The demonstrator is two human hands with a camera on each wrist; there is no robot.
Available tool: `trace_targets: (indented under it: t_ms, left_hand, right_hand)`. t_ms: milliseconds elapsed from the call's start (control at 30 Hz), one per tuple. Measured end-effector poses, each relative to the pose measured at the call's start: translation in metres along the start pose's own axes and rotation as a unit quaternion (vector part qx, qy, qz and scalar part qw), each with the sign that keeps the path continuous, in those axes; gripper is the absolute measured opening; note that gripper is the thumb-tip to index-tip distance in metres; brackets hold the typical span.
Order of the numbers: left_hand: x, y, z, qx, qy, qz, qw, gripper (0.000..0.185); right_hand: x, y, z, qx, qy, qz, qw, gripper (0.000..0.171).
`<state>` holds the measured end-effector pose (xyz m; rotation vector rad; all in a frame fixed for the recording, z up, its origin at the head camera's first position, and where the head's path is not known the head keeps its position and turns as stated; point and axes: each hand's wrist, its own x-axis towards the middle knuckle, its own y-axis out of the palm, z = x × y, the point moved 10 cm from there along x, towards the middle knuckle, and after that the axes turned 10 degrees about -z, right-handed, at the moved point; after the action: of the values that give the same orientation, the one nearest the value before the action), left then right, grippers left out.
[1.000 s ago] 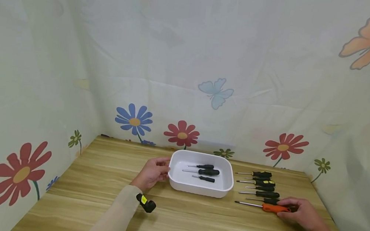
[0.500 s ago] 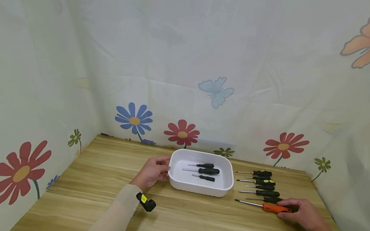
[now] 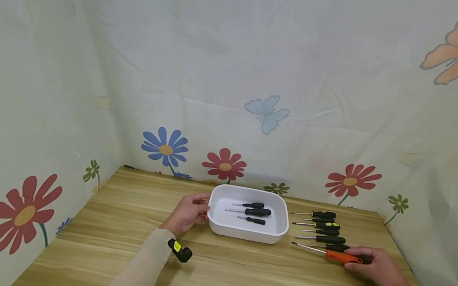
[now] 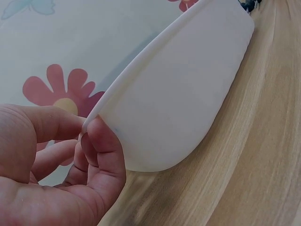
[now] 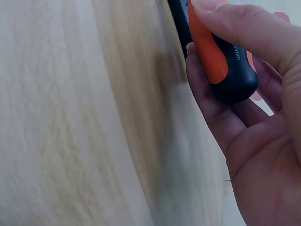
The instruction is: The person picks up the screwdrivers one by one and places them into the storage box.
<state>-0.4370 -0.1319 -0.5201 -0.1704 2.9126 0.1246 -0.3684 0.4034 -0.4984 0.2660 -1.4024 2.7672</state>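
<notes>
A white rectangular tray (image 3: 220, 229) stands on the wooden table (image 3: 121, 225) with three black screwdrivers (image 3: 256, 212) lying inside. My left hand (image 3: 189, 212) pinches the tray's left rim (image 4: 141, 77) between thumb and fingers. To the tray's right, several black and yellow screwdrivers (image 3: 322, 225) lie in a row. My right hand (image 3: 378, 267) grips the orange and black screwdriver (image 3: 336, 256) by its handle (image 5: 214, 56), held just above the table with its tip pointing left.
Fabric walls printed with flowers and butterflies (image 3: 266, 114) close in the table at the back and both sides. Bare wood stretches left of the tray and along the front edge. Wrist-worn cameras (image 3: 180, 251) sit on both sleeves.
My right hand has closed on the orange screwdriver and lifted it slightly off the table. The left hand stays on the tray's rim.
</notes>
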Motion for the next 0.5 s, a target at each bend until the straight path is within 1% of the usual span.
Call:
trace_targets:
  t_ms: [100, 300, 500]
  left_hand:
    - [-0.001, 0.0, 0.0, -0.002, -0.003, 0.0, 1.0, 0.048]
    - [0.0, 0.0, 0.0, -0.003, -0.003, 0.004, 1.0, 0.047]
    - [0.002, 0.0, 0.001, -0.001, -0.002, 0.004, 1.0, 0.047]
  right_hand:
    - [-0.002, -0.003, 0.002, 0.014, 0.011, -0.012, 1.0, 0.041]
    - [-0.004, -0.012, 0.01, 0.046, 0.013, -0.032, 0.998, 0.044]
    - [-0.005, -0.02, 0.015, 0.065, 0.032, -0.046, 0.996, 0.047]
